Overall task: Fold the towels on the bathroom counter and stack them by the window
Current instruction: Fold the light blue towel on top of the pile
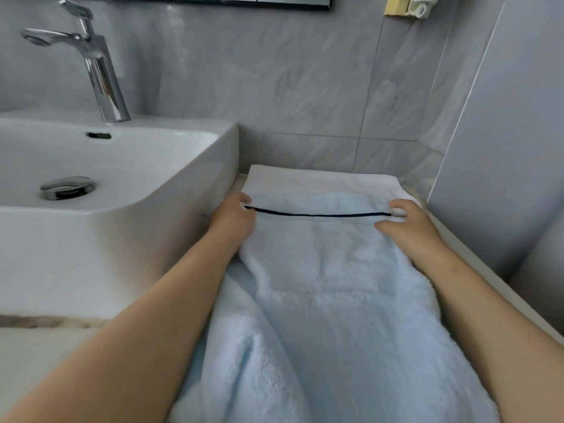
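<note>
A pale blue towel (329, 300) with a thin dark stripe near its far edge lies lengthwise on the counter, its near end bunched towards me. My left hand (233, 219) pinches the towel's far left corner at the stripe's end. My right hand (410, 225) pinches the far right corner, fingers curled over the edge. Under the blue towel's far end lies a white towel (305, 180), flat against the back wall.
A white sink basin (122, 166) with a chrome tap (97, 68) stands close on the left. Grey tiled wall runs behind, and a grey side wall (503, 148) with a ledge bounds the right. A strip of counter (36, 346) shows at the lower left.
</note>
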The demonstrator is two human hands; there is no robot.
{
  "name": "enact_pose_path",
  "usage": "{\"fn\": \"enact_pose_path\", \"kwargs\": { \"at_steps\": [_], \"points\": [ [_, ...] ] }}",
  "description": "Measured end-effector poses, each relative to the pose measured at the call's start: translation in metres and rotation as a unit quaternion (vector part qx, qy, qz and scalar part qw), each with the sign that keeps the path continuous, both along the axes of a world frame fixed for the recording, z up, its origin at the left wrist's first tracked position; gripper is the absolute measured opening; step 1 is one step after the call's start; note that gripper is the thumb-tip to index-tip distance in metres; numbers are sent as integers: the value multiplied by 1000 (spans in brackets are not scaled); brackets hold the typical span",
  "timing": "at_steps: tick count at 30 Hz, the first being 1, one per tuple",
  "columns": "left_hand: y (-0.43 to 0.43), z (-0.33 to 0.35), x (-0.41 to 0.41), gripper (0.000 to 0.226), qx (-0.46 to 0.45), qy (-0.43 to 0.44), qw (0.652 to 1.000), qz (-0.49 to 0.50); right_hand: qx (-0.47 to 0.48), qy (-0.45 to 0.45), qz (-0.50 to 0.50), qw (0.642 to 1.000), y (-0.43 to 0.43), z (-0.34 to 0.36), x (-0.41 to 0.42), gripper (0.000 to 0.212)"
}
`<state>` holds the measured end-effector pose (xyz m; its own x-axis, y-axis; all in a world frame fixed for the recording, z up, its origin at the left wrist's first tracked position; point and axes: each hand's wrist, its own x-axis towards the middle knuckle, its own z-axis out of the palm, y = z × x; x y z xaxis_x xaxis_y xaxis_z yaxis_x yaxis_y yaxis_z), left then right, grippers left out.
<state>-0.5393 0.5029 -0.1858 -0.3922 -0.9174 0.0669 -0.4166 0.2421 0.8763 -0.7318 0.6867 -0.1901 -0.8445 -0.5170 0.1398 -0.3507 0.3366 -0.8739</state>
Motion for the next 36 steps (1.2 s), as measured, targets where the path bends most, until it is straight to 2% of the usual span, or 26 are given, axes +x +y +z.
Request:
{"fn": "enact_pose_path", "kwargs": {
  "at_steps": [1,3,7,9,12,16,19,26,32,34,36],
  "points": [
    [-3,0,-1,19,-11,-14,1000,-5,2,2,5,1000,-2,0,-2,34],
    [-10,6,-2,31,-30,-2,999,-15,-16,5,14,1000,-3,2,-6,18],
    [-16,41,-4,32,-118,117,986,19,-163,36,6,986,-6,27,-13,33],
    [-18,53,-5,32,-184,112,976,40,-209,57,-12,976,-10,38,-17,31],
    [-24,37,-14,33,-205,54,976,53,-151,94,-32,984,-20,25,-28,24],
    [-26,-5,-24,47,-158,-47,986,33,-33,77,-13,996,-22,-7,-45,18],
    [-27,-8,-25,51,-168,-64,983,41,-8,81,-2,997,-23,-9,-48,20],
    [-35,-12,-29,56,-174,-101,979,24,-34,82,28,996,-22,-6,-44,27],
    [-39,-10,-34,60,-157,-187,970,-10,-68,64,57,994,-23,-1,-37,29],
    [-42,-11,-34,59,-151,-179,972,-7,-95,50,50,993,-20,-2,-37,25],
    [-43,-11,-32,55,-145,-136,980,6,-128,23,39,991,-16,-3,-36,22]
  ]
}}
